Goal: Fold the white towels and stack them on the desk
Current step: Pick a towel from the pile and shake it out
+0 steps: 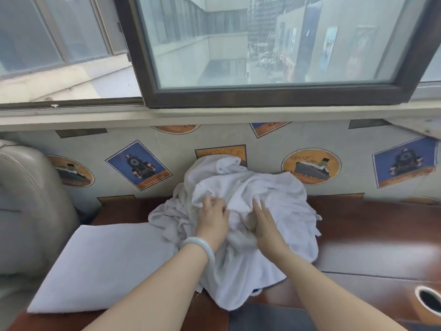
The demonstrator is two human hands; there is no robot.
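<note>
White towel heap (241,187); wallpaper (179,151) reads "GREAT ATLANTIC", "CYCLE".

**One head-worn camera, looking forward and down**

The single view comes from a wide-angle camera on the person's head, facing forward and tilted down. Both forearms enter from the bottom edge and converge on the left hand (212,218) and right hand (265,225), which sit just below the middle of the picture, close to the lens. The crumpled white towels (250,185) under the hands fill the centre. A folded towel (102,263) lies left of the left hand, and the brown desk (372,237) runs off right of the right hand. Beyond the hands the view climbs the picture-covered wall (267,139) to the window (262,44), whose frame leans and bows with the wide lens.
</note>
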